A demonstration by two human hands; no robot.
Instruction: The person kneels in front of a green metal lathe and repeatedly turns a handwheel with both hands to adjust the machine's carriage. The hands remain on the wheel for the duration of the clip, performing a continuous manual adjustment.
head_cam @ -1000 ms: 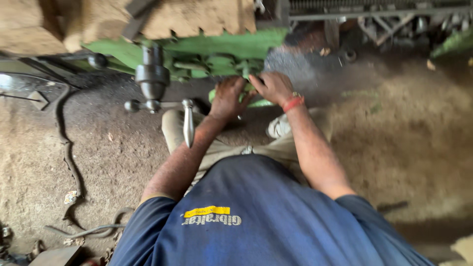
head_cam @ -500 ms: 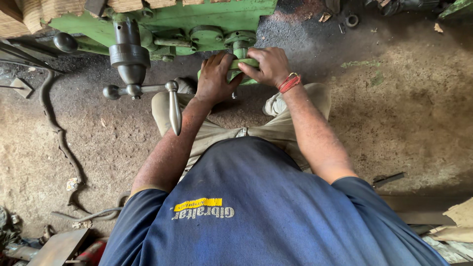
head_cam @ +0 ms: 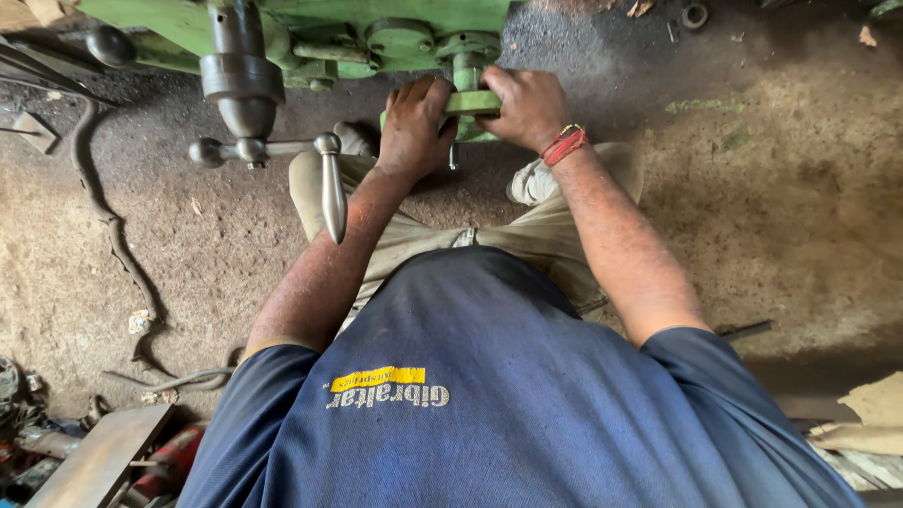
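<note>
Both my hands grip a green crank handle [head_cam: 470,102] sticking out from the green machine [head_cam: 395,28] at the top of the head view. My left hand [head_cam: 414,127] wraps the handle's left end with its fingers curled over it. My right hand [head_cam: 527,105], with a red band at the wrist, closes over the right end. Below the hands are my beige trousers and blue shirt.
A steel lever with ball ends [head_cam: 329,183] hangs from a grey metal hub [head_cam: 243,85] just left of my left arm. The ground is dusty dirt. A hose or cable [head_cam: 113,235] snakes down the left. Scrap metal and boards [head_cam: 94,452] lie at bottom left.
The view has shifted closer to the machine, so hands and handle sit higher and larger. Both hands stay on the green handle; my right hand has settled more fully over it.
</note>
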